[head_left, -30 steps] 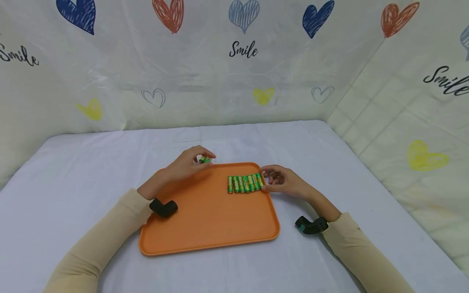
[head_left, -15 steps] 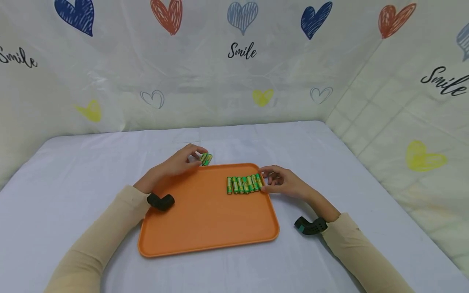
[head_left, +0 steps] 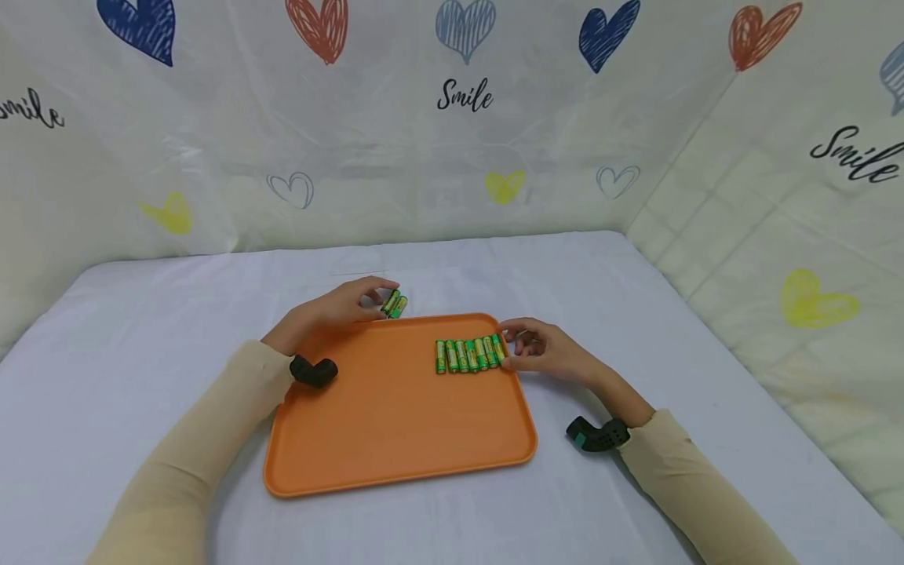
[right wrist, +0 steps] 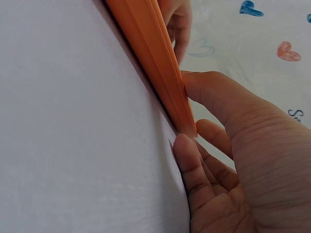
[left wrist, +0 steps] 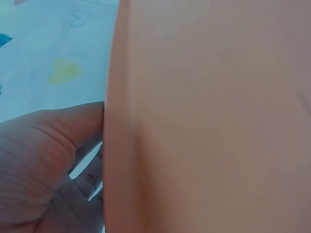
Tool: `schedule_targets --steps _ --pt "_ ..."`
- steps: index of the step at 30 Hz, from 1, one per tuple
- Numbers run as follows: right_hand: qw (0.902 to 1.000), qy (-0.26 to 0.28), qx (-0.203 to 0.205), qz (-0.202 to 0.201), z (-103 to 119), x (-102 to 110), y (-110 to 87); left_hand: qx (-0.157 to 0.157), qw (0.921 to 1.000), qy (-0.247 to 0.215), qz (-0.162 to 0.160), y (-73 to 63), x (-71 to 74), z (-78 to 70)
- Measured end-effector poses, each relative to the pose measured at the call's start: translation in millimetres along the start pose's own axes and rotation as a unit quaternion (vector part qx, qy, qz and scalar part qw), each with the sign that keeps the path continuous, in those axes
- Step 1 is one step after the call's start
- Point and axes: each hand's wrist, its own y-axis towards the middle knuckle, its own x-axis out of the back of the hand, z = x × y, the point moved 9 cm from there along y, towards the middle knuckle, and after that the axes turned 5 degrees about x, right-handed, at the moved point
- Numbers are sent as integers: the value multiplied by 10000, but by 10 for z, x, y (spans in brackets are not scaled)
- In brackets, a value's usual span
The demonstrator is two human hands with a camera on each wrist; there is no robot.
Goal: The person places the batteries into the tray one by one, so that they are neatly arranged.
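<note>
In the head view, my left hand [head_left: 342, 304] reaches over the far rim of the orange tray [head_left: 402, 424] and pinches two green batteries [head_left: 394, 304] between thumb and fingers. They slant side by side just behind that rim. In the left wrist view the tray hides the fingertips and the batteries. A row of several green AAA-looking batteries [head_left: 466, 355] lies in the tray's far right part. At the row's right end, my right hand [head_left: 547, 348] rests with loosely bent fingers against the tray's corner. The right wrist view shows its thumb [right wrist: 209, 90] touching the orange rim.
A white cloth [head_left: 600, 510] covers the table under the tray. Behind the table hangs a pale sheet [head_left: 395, 141] printed with hearts and words. Each wrist bears a black device, one of them the right wrist camera [head_left: 598, 434].
My left hand has moved slightly left and back with the two batteries, which now show more fully behind the tray's far rim. The right hand and the row have stayed in place.
</note>
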Motion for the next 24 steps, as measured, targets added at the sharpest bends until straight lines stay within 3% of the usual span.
schedule_targets --steps 6,14,24 --pt "10000 -29 10 -3 13 5 3 -41 9999 98 -38 0 2 7" --pt "10000 -17 34 6 9 -5 6 -341 9990 67 -290 -19 -10 -9" --pt "10000 -3 49 2 11 -5 7 -269 9964 49 -799 -59 64 1"
